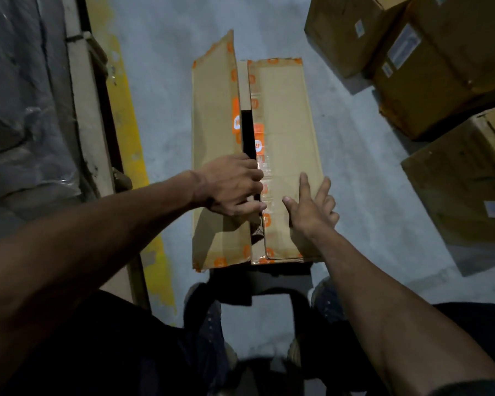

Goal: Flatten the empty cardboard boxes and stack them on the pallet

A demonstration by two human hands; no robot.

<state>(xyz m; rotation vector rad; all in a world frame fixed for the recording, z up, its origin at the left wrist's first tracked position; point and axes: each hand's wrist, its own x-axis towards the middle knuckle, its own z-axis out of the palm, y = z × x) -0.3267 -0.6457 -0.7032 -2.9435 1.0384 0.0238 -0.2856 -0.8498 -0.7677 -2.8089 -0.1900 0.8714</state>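
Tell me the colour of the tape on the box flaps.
Orange, with white logo marks, on the tape along the flap edges; the head view shows it.

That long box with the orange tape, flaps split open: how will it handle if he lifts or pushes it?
The box probably lifts light: the gap between its flaps shows only dark. Likely floppy, since the left flap already stands loose where the left hand grips its edge. Long and low on the floor, it should slide, not tip, under the flat right hand.
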